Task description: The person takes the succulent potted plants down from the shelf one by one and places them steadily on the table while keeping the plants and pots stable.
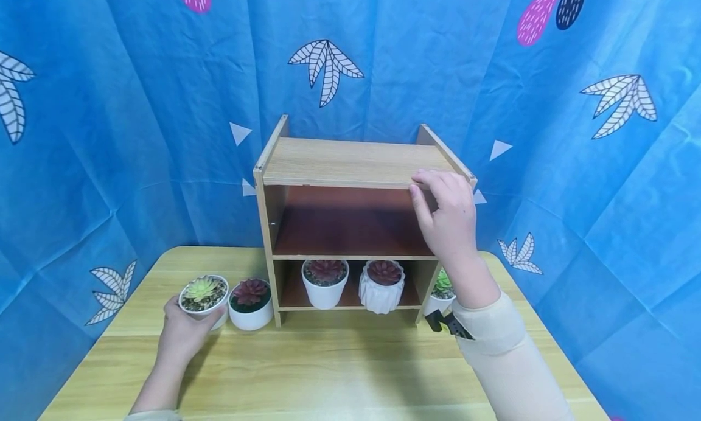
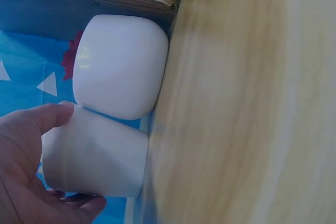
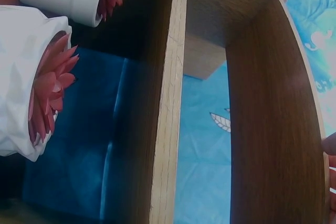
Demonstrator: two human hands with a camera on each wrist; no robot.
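At the left of the table, my left hand [image 1: 185, 331] grips a white pot with a pale green succulent [image 1: 202, 293]; in the left wrist view the thumb and fingers wrap round the white pot [image 2: 97, 153]. Right beside it stands a rounded white pot with a dark red succulent [image 1: 251, 304]. My right hand [image 1: 450, 211] rests on the front edge of the small wooden shelf's top board [image 1: 350, 162], near its right end, fingers on top and thumb at the edge. In the right wrist view only some fingertips [image 3: 332, 145] show at the right edge.
On the shelf's lower level sit a smooth white pot [image 1: 325, 292] and a ridged white pot [image 1: 381, 296], both with dark red succulents. Another green succulent [image 1: 442, 285] stands right of the shelf, partly behind my right arm. A blue patterned cloth [image 1: 181, 104] surrounds the table [image 1: 306, 372].
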